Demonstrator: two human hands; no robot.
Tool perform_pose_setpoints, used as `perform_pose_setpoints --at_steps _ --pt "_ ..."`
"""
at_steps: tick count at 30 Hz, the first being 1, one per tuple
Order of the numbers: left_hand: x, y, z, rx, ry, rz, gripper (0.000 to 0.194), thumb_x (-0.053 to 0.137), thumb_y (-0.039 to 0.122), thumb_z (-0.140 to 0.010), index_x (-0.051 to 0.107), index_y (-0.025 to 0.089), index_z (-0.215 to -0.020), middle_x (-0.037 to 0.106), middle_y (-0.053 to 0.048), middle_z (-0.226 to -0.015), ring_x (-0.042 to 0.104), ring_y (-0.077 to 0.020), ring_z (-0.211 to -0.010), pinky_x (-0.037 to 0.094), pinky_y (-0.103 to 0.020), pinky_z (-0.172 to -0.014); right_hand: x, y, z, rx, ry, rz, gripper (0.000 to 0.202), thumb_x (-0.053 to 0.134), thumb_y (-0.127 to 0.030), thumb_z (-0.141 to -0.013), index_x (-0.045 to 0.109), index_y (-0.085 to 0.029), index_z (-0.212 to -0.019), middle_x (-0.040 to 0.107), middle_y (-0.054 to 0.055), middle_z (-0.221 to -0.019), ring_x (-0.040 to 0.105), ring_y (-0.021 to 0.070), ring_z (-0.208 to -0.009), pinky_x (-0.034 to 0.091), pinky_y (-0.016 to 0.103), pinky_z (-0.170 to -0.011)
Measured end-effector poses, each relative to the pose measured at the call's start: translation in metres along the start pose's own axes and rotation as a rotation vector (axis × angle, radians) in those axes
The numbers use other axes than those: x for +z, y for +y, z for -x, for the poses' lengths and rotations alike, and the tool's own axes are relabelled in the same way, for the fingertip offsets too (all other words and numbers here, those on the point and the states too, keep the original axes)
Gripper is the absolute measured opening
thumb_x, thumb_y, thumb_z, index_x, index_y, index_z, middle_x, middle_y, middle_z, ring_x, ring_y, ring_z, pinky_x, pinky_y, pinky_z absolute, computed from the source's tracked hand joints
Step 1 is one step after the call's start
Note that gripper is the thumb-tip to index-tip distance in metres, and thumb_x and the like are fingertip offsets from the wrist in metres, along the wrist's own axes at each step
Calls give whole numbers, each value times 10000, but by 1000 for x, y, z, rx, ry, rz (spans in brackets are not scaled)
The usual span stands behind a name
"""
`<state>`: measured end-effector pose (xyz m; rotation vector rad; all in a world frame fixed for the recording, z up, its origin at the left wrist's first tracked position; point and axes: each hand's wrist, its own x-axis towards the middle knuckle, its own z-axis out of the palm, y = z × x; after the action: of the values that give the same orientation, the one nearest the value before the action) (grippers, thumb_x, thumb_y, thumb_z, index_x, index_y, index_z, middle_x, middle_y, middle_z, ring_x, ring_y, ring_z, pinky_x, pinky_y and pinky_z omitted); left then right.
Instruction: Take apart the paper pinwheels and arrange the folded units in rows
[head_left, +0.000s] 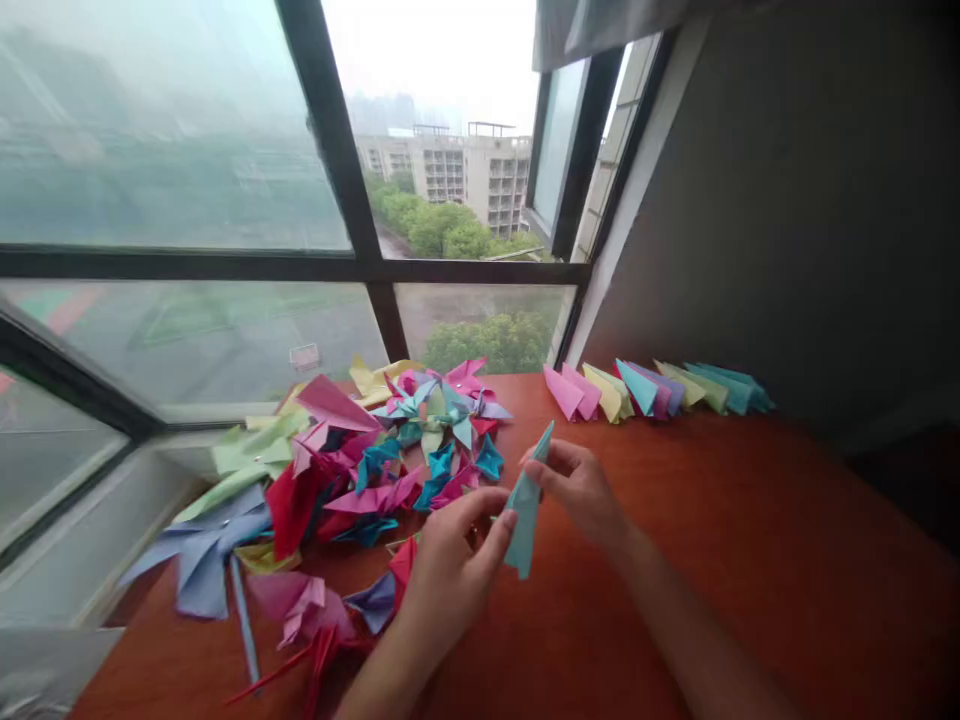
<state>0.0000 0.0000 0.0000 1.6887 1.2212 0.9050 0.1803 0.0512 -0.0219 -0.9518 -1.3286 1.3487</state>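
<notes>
Between my two hands, above the table, is a light blue paper airplane (527, 520) with its narrow nose pointing up and away from me. My left hand (466, 552) pinches its lower left side between thumb and fingers. Higher up, my right hand (576, 484) grips the folded paper near the nose. Part of the paper is hidden behind my fingers. Just left of my left hand lies a heap of folded paper pieces, among them a pink one (379, 497) and a blue paper pinwheel (206, 550) on a stick.
A row of folded paper airplanes (660, 390) in several colours stands along the back right of the reddish-brown table (712, 520). Behind the table are windows with dark frames (480, 272), one pane standing open. A grey wall (787, 220) rises on the right.
</notes>
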Motion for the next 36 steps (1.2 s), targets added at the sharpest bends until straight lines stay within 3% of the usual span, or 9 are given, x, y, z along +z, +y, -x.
perform_pose_setpoints --at_steps 5,8,12,17,24,36 --pt "0 0 1 -32 11 -66 256 548 356 -920 650 161 -790 528 21 -624 453 -113 -568 316 -223 -536 5 -5 3 -15 -72 20 329 694 -488 -829 685 -159 -813 637 12 -707 584 122 -634 480 235 -588" --pt "1 2 1 -24 -8 -61 251 536 336 -924 633 160 -774 523 22 -629 449 -109 -569 311 -217 -529 -2 -7 2 -80 -9 27 322 610 -465 -900 691 -167 -810 623 7 -677 570 116 -618 469 234 -584" --pt "2 3 2 -4 -42 -69 250 537 312 -921 599 163 -731 508 24 -626 443 -107 -571 310 -215 -527 -7 -8 2 -102 65 33 241 652 -411 -877 697 -175 -853 646 6 -700 575 118 -624 468 233 -582" --pt "2 3 2 2 -48 -72 241 531 303 -925 589 165 -736 512 24 -635 451 -108 -576 320 -215 -537 -6 -6 2 -79 85 29 217 691 -384 -849 674 -176 -790 633 -4 -670 571 116 -614 466 231 -581" --pt "0 3 3 9 -84 -115 244 519 269 -923 550 172 -700 499 26 -625 453 -113 -585 309 -220 -540 -8 -2 2 -98 45 -36 203 631 -379 -903 714 -193 -913 639 4 -739 555 112 -646 451 231 -602" --pt "1 5 3 17 -107 -131 213 537 243 -911 576 169 -715 532 27 -636 491 -116 -601 325 -227 -568 -9 1 1 -81 96 -60 177 691 -365 -857 731 -194 -840 644 10 -713 548 112 -628 450 225 -578"
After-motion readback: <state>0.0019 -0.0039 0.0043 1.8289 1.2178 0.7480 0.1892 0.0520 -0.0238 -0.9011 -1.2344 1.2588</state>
